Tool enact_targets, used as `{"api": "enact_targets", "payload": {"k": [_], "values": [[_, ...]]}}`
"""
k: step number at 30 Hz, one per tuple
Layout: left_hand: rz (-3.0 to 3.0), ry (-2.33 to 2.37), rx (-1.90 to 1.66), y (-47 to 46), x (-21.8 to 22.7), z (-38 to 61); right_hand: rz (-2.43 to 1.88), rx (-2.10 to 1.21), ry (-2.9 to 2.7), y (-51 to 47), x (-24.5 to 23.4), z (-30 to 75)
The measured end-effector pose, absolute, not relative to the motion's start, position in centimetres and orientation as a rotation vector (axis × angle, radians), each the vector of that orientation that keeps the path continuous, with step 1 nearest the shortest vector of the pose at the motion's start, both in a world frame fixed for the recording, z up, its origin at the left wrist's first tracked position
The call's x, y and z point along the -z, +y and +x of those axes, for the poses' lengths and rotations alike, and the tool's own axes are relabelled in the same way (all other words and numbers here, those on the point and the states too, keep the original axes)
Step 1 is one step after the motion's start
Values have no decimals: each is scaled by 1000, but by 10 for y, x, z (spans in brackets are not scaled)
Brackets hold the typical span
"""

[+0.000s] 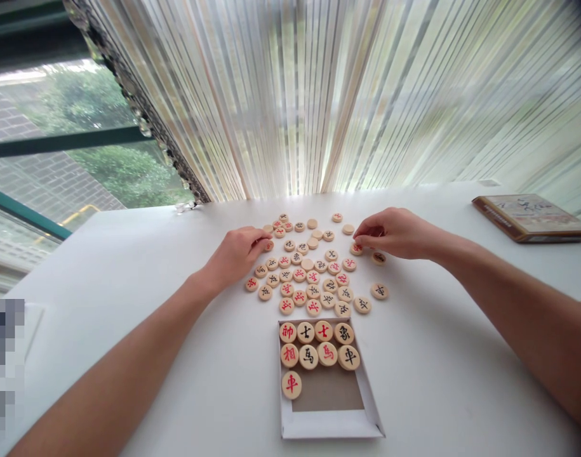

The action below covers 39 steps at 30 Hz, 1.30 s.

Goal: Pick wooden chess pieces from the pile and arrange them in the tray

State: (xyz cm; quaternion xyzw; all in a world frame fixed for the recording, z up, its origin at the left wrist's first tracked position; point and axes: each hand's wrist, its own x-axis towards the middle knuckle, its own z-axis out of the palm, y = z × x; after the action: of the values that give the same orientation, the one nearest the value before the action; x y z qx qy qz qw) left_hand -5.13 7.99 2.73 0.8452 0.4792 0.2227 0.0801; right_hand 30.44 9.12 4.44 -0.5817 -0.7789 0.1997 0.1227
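Round wooden Chinese chess pieces with red or black characters lie scattered over the white table (199, 355); a few show blank tops. My left hand (237, 257) is at the left edge of the spread, its fingers closed around a red-marked piece (269, 246). On the right side, my right hand (392, 231) pinches another red-marked piece (356, 249) between thumb and fingers, low at the tabletop. In front of the spread stands a white box tray (332, 424). It holds two full rows of pieces and a single red piece (291, 384) at the left of the third row.
A flat brown box lid (533, 216) with a printed picture rests at the far right of the table. Behind the table hangs a string curtain (290, 95), with a window on the left. A pixelated patch covers something at the left edge.
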Motion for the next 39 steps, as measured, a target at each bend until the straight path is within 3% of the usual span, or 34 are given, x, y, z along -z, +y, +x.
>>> {"api": "enact_targets", "payload": {"k": [12, 17, 28, 39], "values": [[2475, 1519, -710, 81, -30, -54, -1297, -91, -2432, 97, -8, 300], [2445, 1624, -756, 86, -41, -65, -1288, -91, -2463, 98, -10, 304], [2454, 1522, -488, 90, -40, -75, -1393, -72, -2429, 95, -18, 302], [2426, 1604, -494, 92, -43, -76, -1651, -402, -2164, 95, -24, 301]]}}
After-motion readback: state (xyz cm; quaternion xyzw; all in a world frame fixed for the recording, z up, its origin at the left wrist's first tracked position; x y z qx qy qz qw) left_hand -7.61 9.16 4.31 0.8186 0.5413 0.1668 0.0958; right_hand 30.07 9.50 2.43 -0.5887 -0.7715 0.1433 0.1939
